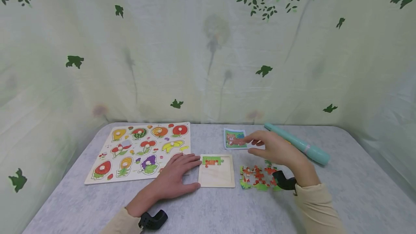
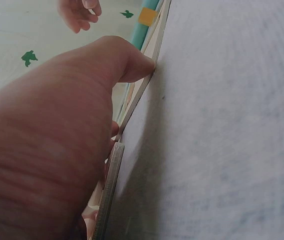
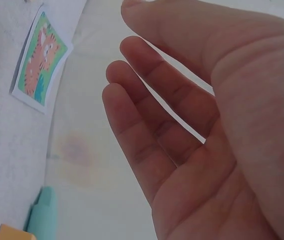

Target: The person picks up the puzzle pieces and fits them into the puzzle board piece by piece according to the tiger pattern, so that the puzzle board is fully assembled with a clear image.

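Note:
My left hand (image 1: 177,176) spans the left side of a small wooden puzzle tray (image 1: 216,178), fingertips at its upper left edge and thumb at the lower left corner. In the left wrist view the thumb (image 2: 132,65) touches the tray's side. Joined green and orange puzzle pieces (image 1: 212,161) lie in the tray's upper left part. My right hand (image 1: 276,147) is raised over the table, fingers relaxed with nothing between them. A tiger picture card (image 3: 41,60) lies beyond its fingertips. Below it, loose tiger puzzle pieces (image 1: 256,177) lie on the table, partly hidden by the wrist camera.
A large fruit peg board (image 1: 107,156) lies at the left, its right edge under the left hand. At the back right lies a turquoise tube (image 1: 300,145) with an orange block (image 3: 14,233) beside it. A printed curtain (image 1: 208,46) hangs behind the table.

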Demonstrator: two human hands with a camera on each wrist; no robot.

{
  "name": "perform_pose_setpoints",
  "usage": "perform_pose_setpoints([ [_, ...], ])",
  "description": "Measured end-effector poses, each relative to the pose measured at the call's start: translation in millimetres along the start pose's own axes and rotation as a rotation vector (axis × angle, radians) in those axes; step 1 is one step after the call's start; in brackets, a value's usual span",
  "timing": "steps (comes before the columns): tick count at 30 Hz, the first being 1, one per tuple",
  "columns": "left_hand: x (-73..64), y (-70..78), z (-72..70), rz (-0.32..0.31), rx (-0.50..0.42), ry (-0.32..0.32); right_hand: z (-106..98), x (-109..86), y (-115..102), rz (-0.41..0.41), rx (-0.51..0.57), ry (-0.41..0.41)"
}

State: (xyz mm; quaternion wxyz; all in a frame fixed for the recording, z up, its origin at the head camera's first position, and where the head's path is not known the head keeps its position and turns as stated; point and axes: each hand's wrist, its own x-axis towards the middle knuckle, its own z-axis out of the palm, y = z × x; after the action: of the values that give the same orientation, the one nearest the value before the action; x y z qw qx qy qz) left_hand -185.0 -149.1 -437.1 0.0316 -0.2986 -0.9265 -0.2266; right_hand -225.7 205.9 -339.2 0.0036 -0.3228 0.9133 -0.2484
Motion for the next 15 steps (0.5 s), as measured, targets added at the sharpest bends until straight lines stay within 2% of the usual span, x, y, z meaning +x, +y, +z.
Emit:
perform_pose_setpoints([
  [15,0.2,1.0,-0.5,0.007,0.0,0.005,-2.7,-5.4,22.9,0.064,0.059,-0.017],
])
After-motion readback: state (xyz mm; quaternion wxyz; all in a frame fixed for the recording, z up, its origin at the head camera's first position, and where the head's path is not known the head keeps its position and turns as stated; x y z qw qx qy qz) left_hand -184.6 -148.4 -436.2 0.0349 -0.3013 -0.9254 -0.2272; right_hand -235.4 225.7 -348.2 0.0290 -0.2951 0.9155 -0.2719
